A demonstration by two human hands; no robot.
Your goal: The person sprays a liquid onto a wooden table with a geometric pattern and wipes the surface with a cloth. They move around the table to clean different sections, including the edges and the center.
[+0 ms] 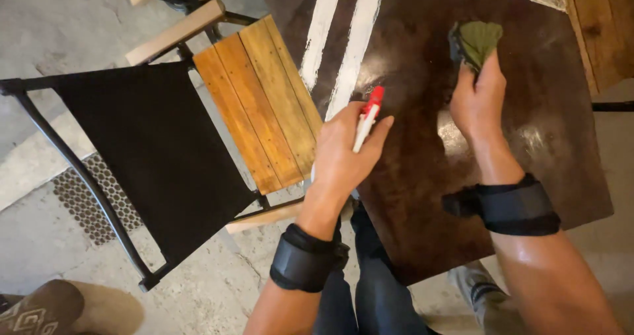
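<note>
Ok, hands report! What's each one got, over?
Left hand shut on spray bottle. Right hand presses green cloth on dark table. Nothing in the way.

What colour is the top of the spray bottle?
Red; the spray bottle in the left hand shows best in the head view.

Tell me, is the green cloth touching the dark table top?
Touching. The head view shows the right hand pressing the bunched green cloth flat onto the dark table top, with no gap beneath it and a wet sheen on the wood nearby.
</note>
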